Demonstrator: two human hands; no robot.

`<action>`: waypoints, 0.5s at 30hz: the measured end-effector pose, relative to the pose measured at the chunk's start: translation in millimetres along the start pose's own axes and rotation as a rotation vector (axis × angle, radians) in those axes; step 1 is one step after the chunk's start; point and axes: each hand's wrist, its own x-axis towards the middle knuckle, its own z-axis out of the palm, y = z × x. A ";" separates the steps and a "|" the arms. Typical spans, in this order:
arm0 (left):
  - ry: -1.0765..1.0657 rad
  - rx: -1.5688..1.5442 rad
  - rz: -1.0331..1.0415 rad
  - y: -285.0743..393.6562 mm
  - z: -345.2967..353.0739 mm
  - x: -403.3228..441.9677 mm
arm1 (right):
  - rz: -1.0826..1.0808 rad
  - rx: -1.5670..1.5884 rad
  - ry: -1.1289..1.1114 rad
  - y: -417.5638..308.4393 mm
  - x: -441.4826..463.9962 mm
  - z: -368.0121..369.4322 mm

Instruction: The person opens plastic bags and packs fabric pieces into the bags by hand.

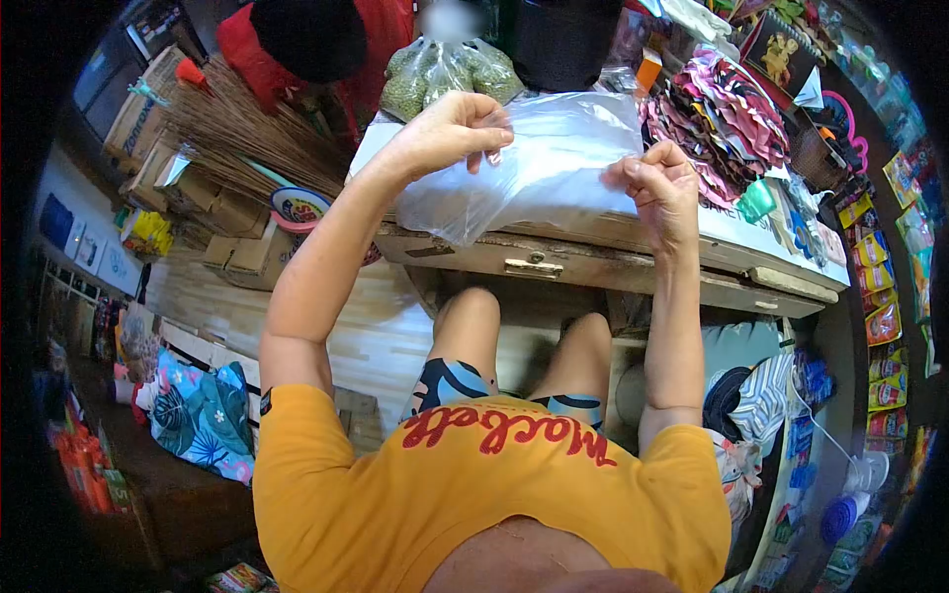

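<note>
A clear plastic bag (568, 138) lies spread over the white tabletop in front of me, its lower left part bunched near the table edge. My left hand (457, 130) is at the bag's upper left, with curled fingers pinching the thin film. To the right of the bag is my right hand (656, 190), raised above the table edge. Its fingers are curled in with thumb and forefinger together, slightly blurred; what they hold, if anything, I cannot make out. Just behind my left hand stands a clear bag of green beans or peas (450, 79), gathered at the top.
The table (613, 229) has a drawer with a metal latch. Patterned folded cloth pieces (727, 119) lie at its right. Brooms (237, 119) and cardboard boxes (247, 252) stand to the left. A person in red (386, 40) is beyond the table. Packets (875, 282) hang at far right.
</note>
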 end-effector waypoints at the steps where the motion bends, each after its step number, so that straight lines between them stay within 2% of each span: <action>1: -0.003 0.010 -0.014 -0.7 -1.4 0.2 | 0.012 -0.006 0.014 1.1 -0.5 0.7; 4: 0.013 0.099 -0.059 2.2 -6.8 0.7 | 0.017 0.045 0.044 7.9 -2.6 0.5; 7: 0.145 0.163 0.037 -8.9 -10.0 8.1 | -0.030 0.052 0.026 15.1 -1.8 -8.4; 8: 0.273 0.261 0.282 -32.3 -13.9 19.0 | -0.040 0.053 0.046 16.5 -2.4 -8.5; 11: 0.963 1.178 0.798 12.4 20.0 3.2 | -0.065 0.047 0.108 21.0 -2.7 -6.7; 12: 0.917 1.085 0.862 16.7 32.0 0.2 | -0.067 0.040 0.130 24.2 -2.6 -6.0; 14: 0.646 0.750 0.789 16.6 66.0 -5.1 | -0.087 0.071 0.129 30.1 -3.1 -2.3; 15: 0.530 0.688 0.701 14.0 80.2 -2.6 | -0.078 0.102 0.135 31.1 -3.0 1.7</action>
